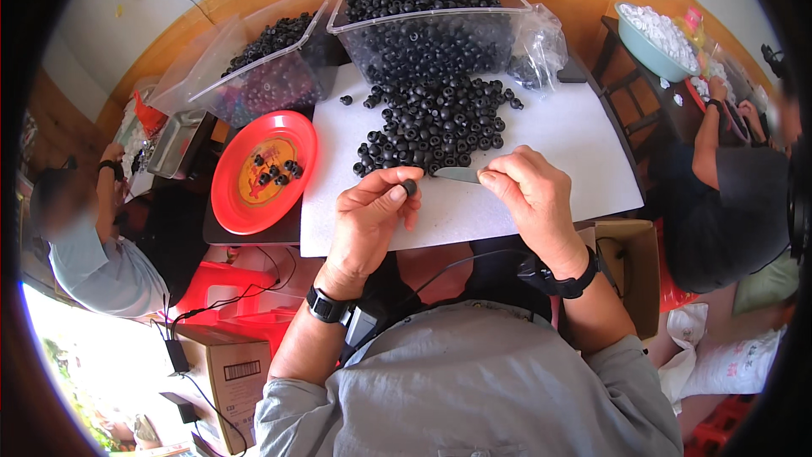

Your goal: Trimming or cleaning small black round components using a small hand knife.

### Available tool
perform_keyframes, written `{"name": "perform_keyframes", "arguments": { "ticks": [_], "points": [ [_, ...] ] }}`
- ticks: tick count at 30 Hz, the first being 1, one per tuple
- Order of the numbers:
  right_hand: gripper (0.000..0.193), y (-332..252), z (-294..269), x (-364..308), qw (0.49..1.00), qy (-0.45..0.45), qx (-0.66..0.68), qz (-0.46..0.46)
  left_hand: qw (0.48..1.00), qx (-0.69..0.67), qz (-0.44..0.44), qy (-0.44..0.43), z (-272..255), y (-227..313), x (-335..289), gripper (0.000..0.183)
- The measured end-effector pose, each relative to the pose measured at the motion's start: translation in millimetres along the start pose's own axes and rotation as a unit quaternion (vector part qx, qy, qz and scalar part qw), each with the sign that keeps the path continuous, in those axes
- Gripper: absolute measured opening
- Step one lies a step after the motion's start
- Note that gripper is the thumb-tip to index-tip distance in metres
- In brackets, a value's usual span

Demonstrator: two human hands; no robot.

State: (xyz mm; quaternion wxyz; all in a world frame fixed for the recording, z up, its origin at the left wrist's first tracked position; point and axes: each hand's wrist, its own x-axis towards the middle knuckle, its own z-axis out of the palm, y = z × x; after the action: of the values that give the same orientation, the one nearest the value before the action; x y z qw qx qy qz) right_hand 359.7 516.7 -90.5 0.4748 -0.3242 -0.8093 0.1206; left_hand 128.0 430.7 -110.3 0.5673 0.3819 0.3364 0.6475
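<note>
My left hand point(365, 218) pinches a small round black part point(409, 187) between thumb and fingers, above the near side of the white board point(541, 161). In my right hand point(541, 203) is a small knife, gripped near its handle end. Its grey blade point(458, 174) points left, with the tip close to the black part; I cannot tell whether they touch. Just beyond both hands lies a loose pile of black ring-like parts point(436, 118). To the left, a red plate point(227, 186) with a yellow centre holds several more of these parts.
Behind the pile stands a clear plastic bin point(342, 27) heaped with black parts, beside a second clear bin point(199, 89). A plastic bag point(541, 38) rests at the right bin's side. Other people sit left and right; an open cardboard box point(639, 288) is below right.
</note>
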Motion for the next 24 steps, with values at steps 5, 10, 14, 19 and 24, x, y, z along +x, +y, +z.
{"name": "perform_keyframes", "arguments": {
  "ticks": [5,10,14,19,24],
  "points": [
    [0.019,-3.4,18.6,-1.9,0.996,-0.010,0.085,0.012,0.999,-0.007,-0.021,0.043,9.2,3.9,2.5,0.027],
    [0.029,4.1,23.3,3.0,0.995,-0.007,0.099,0.032,0.999,-0.030,-0.030,0.009,-0.8,-2.3,10.3,0.027],
    [0.032,11.3,28.3,7.2,0.994,-0.009,0.106,0.039,0.999,-0.027,-0.029,0.010,0.8,-6.6,14.4,0.028],
    [0.033,19.5,27.8,9.8,0.995,-0.011,0.093,0.043,1.000,-0.015,-0.026,0.004,5.4,-10.4,21.6,0.030],
    [0.035,27.8,27.2,10.6,0.997,-0.002,0.065,0.028,1.000,-0.008,-0.027,-0.006,9.2,-13.3,28.4,0.031]
  ]
}}
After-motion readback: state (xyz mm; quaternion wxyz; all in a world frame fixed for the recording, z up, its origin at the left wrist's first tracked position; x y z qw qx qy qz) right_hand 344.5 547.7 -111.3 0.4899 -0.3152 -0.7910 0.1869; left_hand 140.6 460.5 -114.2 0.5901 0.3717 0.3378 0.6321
